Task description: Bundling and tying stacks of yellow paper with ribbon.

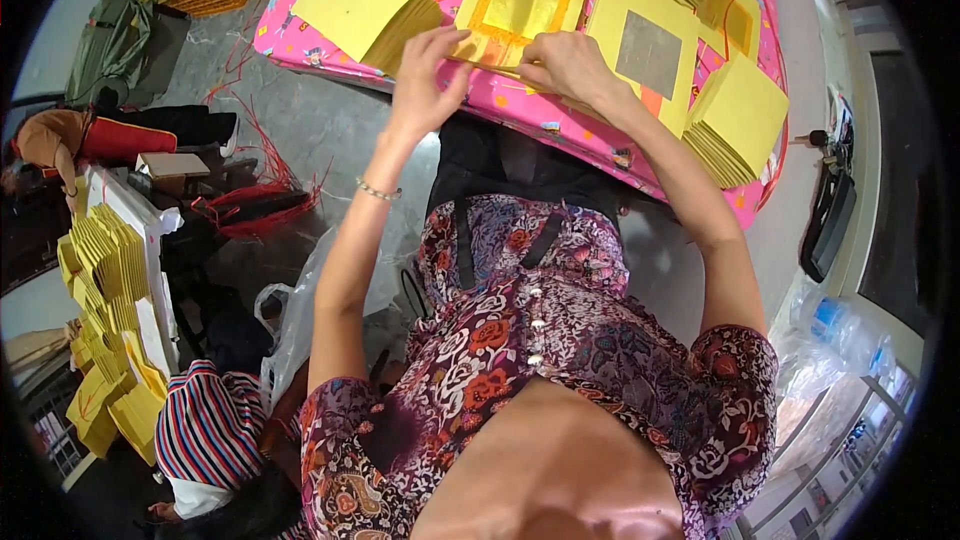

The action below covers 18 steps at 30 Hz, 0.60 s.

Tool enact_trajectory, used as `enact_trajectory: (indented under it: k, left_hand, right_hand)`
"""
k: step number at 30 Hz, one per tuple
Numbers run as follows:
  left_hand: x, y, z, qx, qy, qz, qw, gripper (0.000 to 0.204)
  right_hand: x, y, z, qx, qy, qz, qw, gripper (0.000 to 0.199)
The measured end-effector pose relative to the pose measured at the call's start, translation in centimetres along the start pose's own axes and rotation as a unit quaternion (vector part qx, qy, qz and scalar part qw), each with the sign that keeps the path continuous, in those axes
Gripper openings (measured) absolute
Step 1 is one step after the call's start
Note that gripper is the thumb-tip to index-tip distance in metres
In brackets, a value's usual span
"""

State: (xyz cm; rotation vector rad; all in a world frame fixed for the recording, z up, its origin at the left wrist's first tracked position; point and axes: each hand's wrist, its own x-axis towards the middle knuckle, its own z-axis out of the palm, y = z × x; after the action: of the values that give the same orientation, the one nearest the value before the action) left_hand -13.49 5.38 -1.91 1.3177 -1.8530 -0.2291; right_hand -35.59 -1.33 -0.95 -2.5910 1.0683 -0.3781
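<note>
A yellow paper sheet (pixel 524 2) with a gold foil middle and an orange border lies in front of me on a pink patterned table cover (pixel 488 92). My right hand (pixel 575 68) has its fingers curled and pinched on the near edge of this sheet, which looks lifted or folded. At the sheet's left near corner is my left hand (pixel 425 85), thumb and fingers apart, fingertips touching the paper. To the left lies a stack of plain yellow paper (pixel 362 12). Right of my right hand lies yellow paper with a silver square (pixel 648 52).
More yellow paper stacks (pixel 737 122) sit at the table's right side. Red strings (pixel 270 185) trail on the floor at left. Beside them, a white-edged table (pixel 160 270) bears folded yellow paper. A person in a striped top (pixel 212 425) is at lower left. Plastic bottles (pixel 850 335) lie at right.
</note>
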Motion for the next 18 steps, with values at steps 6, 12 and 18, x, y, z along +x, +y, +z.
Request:
enact_trajectory:
  k: [6,12,18]
  left_hand:
    - [-0.9,-1.7,2.6,0.047,-0.023,-0.021,0.998,0.033]
    - [-1.1,-2.4,3.4,0.015,-0.018,-0.051,0.998,0.026]
    - [-1.2,-2.6,3.4,-0.003,-0.006,-0.066,0.998,0.025]
  right_hand:
    - [0.2,0.1,0.4,0.036,0.015,0.018,0.999,0.024]
    - [0.3,0.7,0.5,0.047,0.006,0.057,0.997,0.025]
    - [0.6,0.8,0.5,0.039,-0.014,0.07,0.997,0.027]
